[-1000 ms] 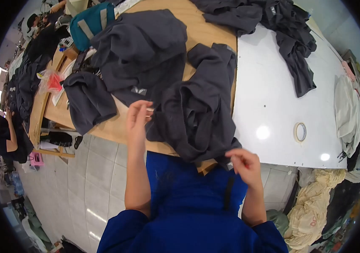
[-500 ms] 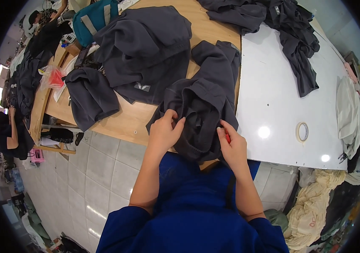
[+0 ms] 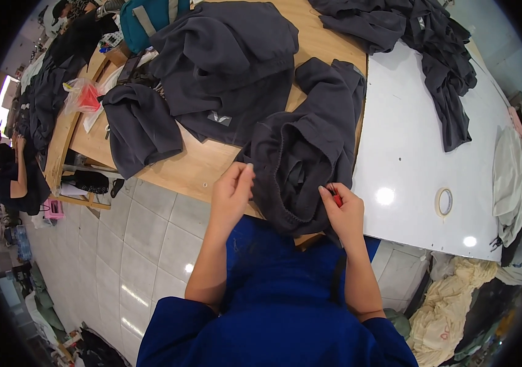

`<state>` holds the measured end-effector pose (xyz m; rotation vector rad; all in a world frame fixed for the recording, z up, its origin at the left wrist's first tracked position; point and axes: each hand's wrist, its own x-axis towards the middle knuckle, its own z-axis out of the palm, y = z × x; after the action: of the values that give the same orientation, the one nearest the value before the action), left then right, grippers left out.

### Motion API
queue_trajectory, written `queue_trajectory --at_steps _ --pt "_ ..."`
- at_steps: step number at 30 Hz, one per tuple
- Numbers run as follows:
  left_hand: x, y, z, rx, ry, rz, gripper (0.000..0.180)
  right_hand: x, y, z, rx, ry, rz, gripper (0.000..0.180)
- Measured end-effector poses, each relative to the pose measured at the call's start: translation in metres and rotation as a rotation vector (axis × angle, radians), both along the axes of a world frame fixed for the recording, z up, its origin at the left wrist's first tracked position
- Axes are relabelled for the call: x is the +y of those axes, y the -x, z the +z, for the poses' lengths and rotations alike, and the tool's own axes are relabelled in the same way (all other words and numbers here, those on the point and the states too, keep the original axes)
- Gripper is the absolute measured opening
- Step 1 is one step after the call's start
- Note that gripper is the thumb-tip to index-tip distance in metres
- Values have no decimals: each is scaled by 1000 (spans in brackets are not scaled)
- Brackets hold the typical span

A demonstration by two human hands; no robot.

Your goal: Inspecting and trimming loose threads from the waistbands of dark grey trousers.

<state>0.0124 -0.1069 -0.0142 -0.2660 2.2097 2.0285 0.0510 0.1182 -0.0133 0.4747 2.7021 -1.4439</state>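
A dark grey garment (image 3: pixel 343 122) lies bunched at the table's near edge, its round elastic-looking opening facing me. Beside the left rim of that opening is my left hand (image 3: pixel 231 191), thumb and fingers pinched together; whatever may be between them is too small to make out. My right hand (image 3: pixel 345 214) is closed at the opening's right rim, fingertips at the cloth. A small red object (image 3: pixel 337 197), perhaps a tool's handle, shows between its fingers, with most of it hidden in the palm.
More dark grey garments lie on the wooden table (image 3: pixel 197 162): a large pile (image 3: pixel 230 55) and a smaller piece (image 3: pixel 141 131). On the white tabletop (image 3: pixel 395 122) at right are a tape roll (image 3: pixel 443 202) and dark cloth. Cream fabric (image 3: pixel 451 306) hangs below. Another person (image 3: pixel 13 177) is far left.
My left hand has come away from the garment's rim, moving left, its fingers now pinched. The right hand stays at the right rim. The whole view has shifted slightly.
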Motion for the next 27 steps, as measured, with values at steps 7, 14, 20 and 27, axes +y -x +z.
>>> queue_trajectory --at_steps 7,14,20,27 --pt "23 16 -22 410 802 -132 29 2 -9 -9 178 70 -79 26" --pt "34 -7 -22 352 942 -87 50 -9 -12 30 339 433 -5 42" --pt "24 -11 -16 390 780 -70 32 -23 -10 32 195 642 221 36" --pt "33 -24 6 478 487 -97 29 -56 2 18 424 331 247 26"
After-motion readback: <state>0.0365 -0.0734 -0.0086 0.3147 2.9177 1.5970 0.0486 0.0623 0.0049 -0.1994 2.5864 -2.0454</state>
